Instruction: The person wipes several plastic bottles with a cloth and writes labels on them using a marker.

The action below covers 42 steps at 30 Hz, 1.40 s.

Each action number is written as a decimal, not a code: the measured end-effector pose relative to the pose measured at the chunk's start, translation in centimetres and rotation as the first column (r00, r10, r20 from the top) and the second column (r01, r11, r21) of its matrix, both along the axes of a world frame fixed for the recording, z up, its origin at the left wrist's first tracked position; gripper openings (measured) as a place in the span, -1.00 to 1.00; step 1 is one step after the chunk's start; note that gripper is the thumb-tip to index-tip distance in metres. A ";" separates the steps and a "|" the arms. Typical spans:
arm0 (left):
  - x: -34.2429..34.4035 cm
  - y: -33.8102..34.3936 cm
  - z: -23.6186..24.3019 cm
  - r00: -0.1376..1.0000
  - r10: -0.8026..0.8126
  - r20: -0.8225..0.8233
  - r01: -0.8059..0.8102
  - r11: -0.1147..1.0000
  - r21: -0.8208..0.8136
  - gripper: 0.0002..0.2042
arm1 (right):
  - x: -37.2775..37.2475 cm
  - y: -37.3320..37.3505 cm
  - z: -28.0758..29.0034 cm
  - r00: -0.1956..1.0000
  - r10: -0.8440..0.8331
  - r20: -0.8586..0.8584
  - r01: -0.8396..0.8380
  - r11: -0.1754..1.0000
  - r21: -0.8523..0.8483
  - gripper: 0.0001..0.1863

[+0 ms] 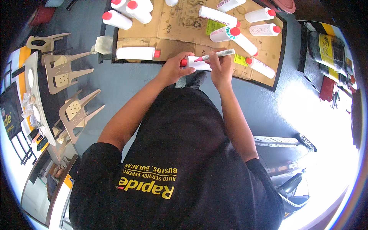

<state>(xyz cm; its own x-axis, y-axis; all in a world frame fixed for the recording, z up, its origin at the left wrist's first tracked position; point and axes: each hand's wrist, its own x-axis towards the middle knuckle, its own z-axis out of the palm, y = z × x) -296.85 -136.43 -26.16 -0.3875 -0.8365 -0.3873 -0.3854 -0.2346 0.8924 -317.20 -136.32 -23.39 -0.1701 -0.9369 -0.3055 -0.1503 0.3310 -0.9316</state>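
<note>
A white plastic bottle (198, 63) with a red cap lies on its side at the near edge of the cardboard-covered table (165, 36). My left hand (174, 69) grips it at the cap end, thumb on the near side. In my right hand (220, 69) is a marker (214, 55) with a white barrel and a pink tip, slanting down to the left, the tip over the bottle. Whether the tip touches it, I cannot tell. Left of my hands lies another white bottle (135, 53); to the right, a bottle with handwriting (262, 68) lies beside a yellow-green label (240, 59).
Several white red-capped bottles stand at the table's far left, such as one bottle (118, 20). More written-on bottles lie at the right, including one bottle (264, 30). Beige plastic chairs (74, 113) stand to the left. A black-wrapped stack (326, 48) sits at the right.
</note>
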 end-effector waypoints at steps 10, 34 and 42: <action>0.1 0.1 -0.3 0.998 0.015 -0.054 -0.016 1.000 -0.017 -0.42 | 1.9 0.2 2.8 0.945 0.076 -0.317 -0.111 0.990 -0.092 -0.77; 0.9 -0.3 -0.4 0.997 -0.024 -0.072 0.026 1.000 0.016 -0.38 | 1.7 0.5 2.8 0.949 0.106 -0.298 -0.144 0.984 -0.105 -0.74; 0.8 -0.3 -1.1 0.991 -0.006 -0.137 0.016 0.997 0.076 -0.38 | 1.9 0.5 2.9 0.943 0.110 -0.314 -0.142 0.987 -0.080 -0.78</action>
<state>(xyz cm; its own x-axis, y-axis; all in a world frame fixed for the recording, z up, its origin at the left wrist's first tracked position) -296.02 -136.69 -27.23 -0.4503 -0.8018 -0.3929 -0.2642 -0.3007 0.9164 -315.33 -135.79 -20.54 -0.1195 -0.9797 -0.1611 -0.4689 0.1988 -0.8606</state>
